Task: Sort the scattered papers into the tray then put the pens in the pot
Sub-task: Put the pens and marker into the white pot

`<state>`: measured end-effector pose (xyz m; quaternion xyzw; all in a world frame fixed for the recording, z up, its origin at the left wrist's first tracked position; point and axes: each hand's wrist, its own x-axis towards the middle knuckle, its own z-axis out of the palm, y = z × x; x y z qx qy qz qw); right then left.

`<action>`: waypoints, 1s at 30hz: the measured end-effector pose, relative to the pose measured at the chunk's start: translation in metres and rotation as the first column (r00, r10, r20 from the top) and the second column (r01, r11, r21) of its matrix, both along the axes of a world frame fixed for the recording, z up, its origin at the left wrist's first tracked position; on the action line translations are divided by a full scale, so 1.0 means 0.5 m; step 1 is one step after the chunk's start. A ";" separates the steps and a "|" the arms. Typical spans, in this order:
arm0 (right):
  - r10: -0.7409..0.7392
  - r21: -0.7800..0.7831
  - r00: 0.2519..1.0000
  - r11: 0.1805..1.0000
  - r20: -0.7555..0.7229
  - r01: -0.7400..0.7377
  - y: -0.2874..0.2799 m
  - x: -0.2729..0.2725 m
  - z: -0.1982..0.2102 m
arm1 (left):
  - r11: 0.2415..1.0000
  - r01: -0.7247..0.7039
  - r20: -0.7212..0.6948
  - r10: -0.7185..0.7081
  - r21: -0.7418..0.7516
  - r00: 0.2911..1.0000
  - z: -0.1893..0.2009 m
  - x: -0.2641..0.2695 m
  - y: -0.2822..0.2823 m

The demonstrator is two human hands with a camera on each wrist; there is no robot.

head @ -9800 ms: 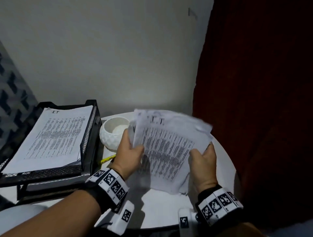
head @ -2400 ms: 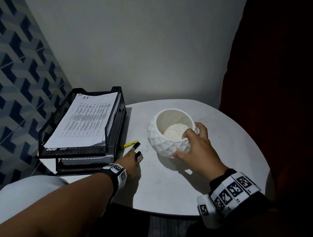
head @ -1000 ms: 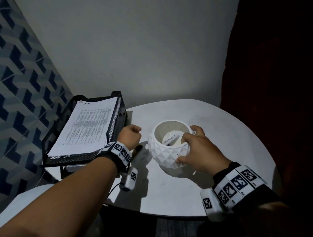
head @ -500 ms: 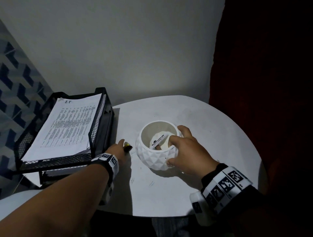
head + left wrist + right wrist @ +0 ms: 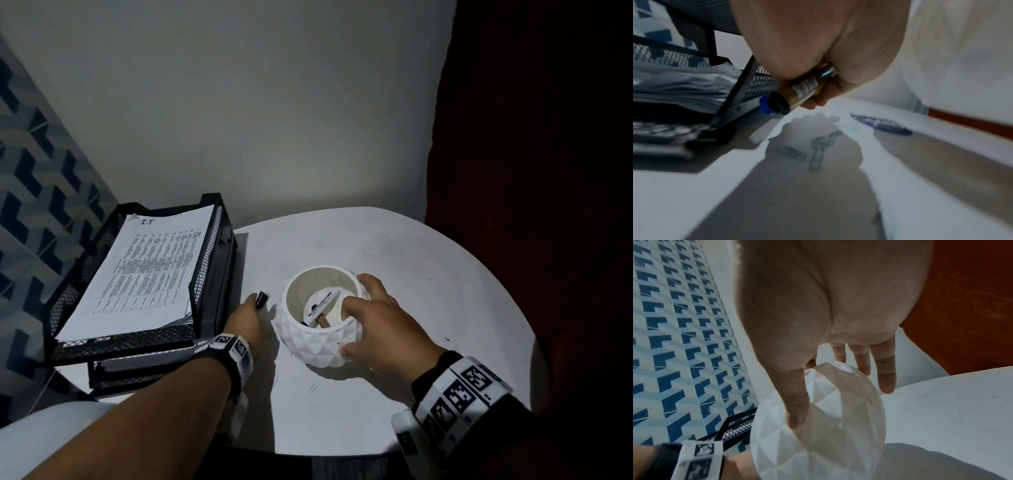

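Left hand [image 5: 247, 320] grips pens [image 5: 795, 94] beside tray [image 5: 209, 274]; right hand [image 5: 380, 329] clasps pot [image 5: 318, 346], finger over rim.

White faceted pot [image 5: 320, 346]; black mesh tray [image 5: 209, 253]; white table [image 5: 428, 274]; blue-and-grey geometric tiles [image 5: 680, 337]; dark red curtain [image 5: 531, 171].

The top sheet of paper [image 5: 144, 270] in the black mesh tray [image 5: 205, 267] is headed "I.T". Its columns of small print are too fine to read.

1 pot [image 5: 318, 330], 1 tray [image 5: 209, 267], 2 hands, about 5 pens
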<state>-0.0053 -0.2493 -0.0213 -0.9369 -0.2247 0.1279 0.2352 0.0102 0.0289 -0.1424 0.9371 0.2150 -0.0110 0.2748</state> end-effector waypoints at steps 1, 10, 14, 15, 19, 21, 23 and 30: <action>0.000 -0.002 1.000 1.000 0.003 0.000 -0.001 0.000 0.001 | 0.998 -0.050 0.046 0.052 -0.034 0.998 0.012 0.011 -0.001; 0.007 0.001 1.000 1.000 0.021 -0.007 -0.003 -0.003 0.013 | 0.768 0.053 0.445 0.311 -0.638 0.840 0.282 0.075 -0.054; 0.035 -0.002 0.999 0.999 0.032 -0.035 0.002 -0.011 0.016 | 0.658 0.246 0.523 0.261 -0.711 0.812 0.364 0.032 -0.126; 0.043 -0.002 0.998 0.999 0.035 -0.043 0.004 -0.013 0.017 | 0.687 0.275 0.548 0.213 -0.673 0.809 0.365 0.018 -0.145; 0.062 0.009 0.997 0.998 0.050 -0.062 0.011 -0.021 0.023 | 0.768 0.371 0.521 -0.057 -0.522 0.852 0.325 -0.023 -0.197; 0.058 0.018 0.997 0.998 0.041 -0.059 0.009 -0.022 0.025 | 0.798 0.445 0.484 -0.225 -0.407 0.846 0.295 -0.029 -0.202; 0.058 0.027 0.998 0.998 0.038 -0.059 0.004 -0.021 0.026 | 0.838 0.481 0.413 -0.355 -0.258 0.839 0.279 -0.030 -0.199; 0.040 0.043 0.999 0.998 0.036 -0.041 -0.006 -0.013 0.032 | 0.784 0.517 0.366 -0.395 -0.343 0.843 0.288 -0.027 -0.187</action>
